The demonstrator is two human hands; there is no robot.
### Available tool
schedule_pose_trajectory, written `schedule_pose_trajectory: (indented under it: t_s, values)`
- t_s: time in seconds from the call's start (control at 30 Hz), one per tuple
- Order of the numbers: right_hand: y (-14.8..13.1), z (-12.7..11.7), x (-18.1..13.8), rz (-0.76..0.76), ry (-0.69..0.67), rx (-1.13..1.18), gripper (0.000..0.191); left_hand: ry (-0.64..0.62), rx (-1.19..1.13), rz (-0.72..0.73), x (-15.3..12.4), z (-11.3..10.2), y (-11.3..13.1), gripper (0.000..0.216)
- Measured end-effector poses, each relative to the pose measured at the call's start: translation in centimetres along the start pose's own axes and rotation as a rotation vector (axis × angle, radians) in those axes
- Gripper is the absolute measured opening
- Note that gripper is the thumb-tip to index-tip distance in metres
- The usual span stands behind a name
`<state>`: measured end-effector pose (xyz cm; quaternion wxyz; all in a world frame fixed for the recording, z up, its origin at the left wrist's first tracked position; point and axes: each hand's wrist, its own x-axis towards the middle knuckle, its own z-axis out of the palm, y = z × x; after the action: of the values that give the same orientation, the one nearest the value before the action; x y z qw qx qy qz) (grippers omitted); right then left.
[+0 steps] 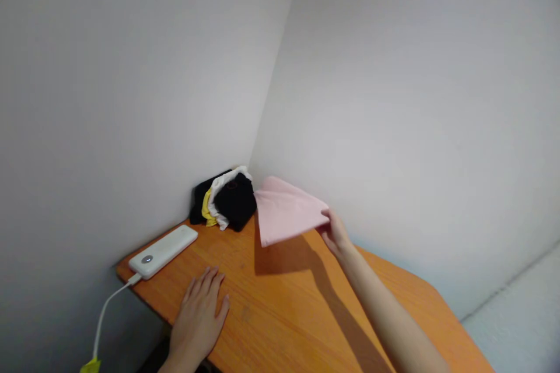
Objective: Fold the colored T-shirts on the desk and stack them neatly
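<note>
A folded pink cloth point(289, 213) hangs above the wooden table point(266, 309), casting a shadow on it. My right hand point(333, 233) pinches its right corner between thumb and fingers. The cloth's far left edge is close to a pile of folded clothes; whether they touch I cannot tell. My left hand point(199, 312) lies flat near the table's left edge, fingers stretched out, holding nothing. Just beyond it is a white power bank point(164, 250) with a round display.
Folded black clothes point(236, 201), with white cloth point(216, 192) and yellow cloth point(206, 208) among them, lean in the corner where two pale walls meet. A white cable point(104, 309) runs from the power bank over the table's left edge.
</note>
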<state>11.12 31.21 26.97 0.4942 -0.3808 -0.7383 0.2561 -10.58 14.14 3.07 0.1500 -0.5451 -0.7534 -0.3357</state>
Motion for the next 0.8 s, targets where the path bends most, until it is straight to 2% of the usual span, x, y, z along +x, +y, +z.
schedule_pose_trajectory:
  t_s: [0.07, 0.1, 0.17, 0.23, 0.3, 0.37, 0.47, 0.53, 0.63, 0.73, 0.8]
  values:
    - [5.5, -6.3, -5.1, 0.159, -0.017, 0.074, 0.033, -0.001, 0.006, 0.005, 0.1, 0.3, -0.1, 0.052]
    - [8.2, -9.3, -7.8, 0.236, -0.019, 0.03, 0.032, -0.002, 0.01, 0.012, 0.2, 0.5, -0.1, 0.053]
    - [12.3, -14.8, -12.8, 0.246, 0.072, -0.172, 0.031, 0.006, 0.025, 0.029, 0.3, 0.9, -0.2, 0.056]
    - [14.0, -18.7, -17.2, 0.225, 0.188, -0.34, 0.033, 0.027, 0.045, 0.05, 0.5, 1.3, -0.4, 0.06]
    - [13.4, -20.1, -20.6, 0.196, 0.199, -0.437, 0.032, 0.058, 0.059, 0.077, 0.6, 1.6, -0.5, 0.064]
    - [11.4, -18.9, -23.0, 0.137, 0.103, -0.506, 0.027, 0.084, 0.071, 0.104, 0.7, 1.5, -0.4, 0.067]
    - [8.6, -13.9, -25.2, 0.021, -0.025, -0.608, 0.021, 0.103, 0.088, 0.116, 0.4, 0.7, 1.1, 0.066]
    - [7.6, -10.0, -25.8, -0.026, -0.067, -0.677, 0.017, 0.062, 0.046, 0.126, -0.1, -0.1, 3.6, 0.061]
    - [7.5, -5.6, -25.3, -0.067, -0.123, -0.799, 0.022, -0.098, -0.092, 0.195, -1.1, -0.4, 8.8, 0.047]
    - [7.7, -4.0, -23.7, -0.075, -0.195, -0.809, 0.012, -0.184, -0.148, 0.221, -1.6, 0.3, 13.8, 0.039]
    - [7.6, -4.8, -22.8, -0.074, -0.152, -0.654, 0.007, -0.18, -0.161, 0.209, -1.6, 1.0, 15.7, 0.034]
